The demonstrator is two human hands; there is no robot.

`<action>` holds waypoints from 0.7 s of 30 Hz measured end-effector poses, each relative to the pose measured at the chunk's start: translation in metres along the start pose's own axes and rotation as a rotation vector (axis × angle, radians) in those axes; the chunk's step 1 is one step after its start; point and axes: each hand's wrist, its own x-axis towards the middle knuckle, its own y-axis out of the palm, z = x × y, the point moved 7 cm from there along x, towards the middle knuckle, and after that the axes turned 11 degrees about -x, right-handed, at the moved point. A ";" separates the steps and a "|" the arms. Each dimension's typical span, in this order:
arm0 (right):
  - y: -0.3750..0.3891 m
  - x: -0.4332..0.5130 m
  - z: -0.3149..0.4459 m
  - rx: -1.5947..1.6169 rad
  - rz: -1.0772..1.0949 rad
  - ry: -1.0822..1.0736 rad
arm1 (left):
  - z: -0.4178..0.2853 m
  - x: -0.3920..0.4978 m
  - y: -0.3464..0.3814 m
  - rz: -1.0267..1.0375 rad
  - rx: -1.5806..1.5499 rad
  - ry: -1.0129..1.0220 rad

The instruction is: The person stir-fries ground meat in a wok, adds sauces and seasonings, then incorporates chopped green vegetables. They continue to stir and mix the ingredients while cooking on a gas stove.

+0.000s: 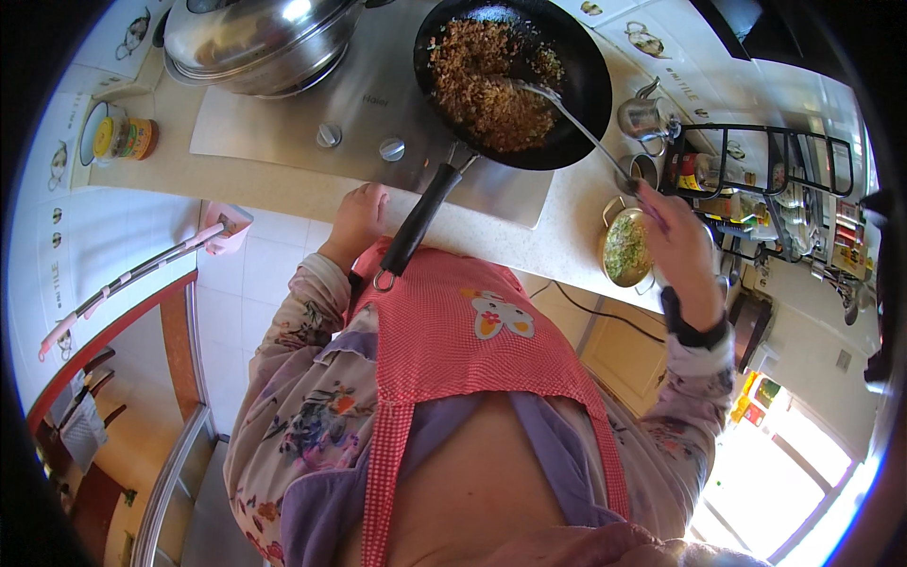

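Note:
A long-handled metal spatula [577, 120] is gripped in my right hand [677, 248], its head in browned minced food [489, 88] inside a black wok [584, 99]. The wok stands on the right part of a steel gas hob, its black handle [425, 220] pointing towards me. Some pale green bits lie near the mince's right side. My left hand [360, 214] rests curled on the counter edge, left of the wok handle, and nothing shows in it. Beneath my right hand, a gold-coloured two-handled pan [610, 251] holds chopped green and white food.
A lidded steel steamer pot [262, 42] covers the hob's left part. Two knobs [392, 149] face the front. A jar [142, 138] stands at the far left. On the right are a steel kettle [641, 117], a metal cup [646, 166] and a black rack [769, 191] with bottles.

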 end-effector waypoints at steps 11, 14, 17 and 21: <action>0.012 0.027 0.058 0.014 0.007 -0.110 | -0.006 0.000 0.003 0.027 0.010 -0.006; 0.028 0.036 0.044 0.161 -0.090 -0.056 | -0.005 -0.002 0.000 0.028 0.003 -0.024; 0.036 0.047 0.049 0.080 -0.153 -0.030 | -0.004 -0.005 -0.003 0.028 0.017 -0.021; 0.048 0.053 0.078 -0.121 -0.198 -0.115 | -0.003 -0.008 -0.002 0.022 0.009 -0.009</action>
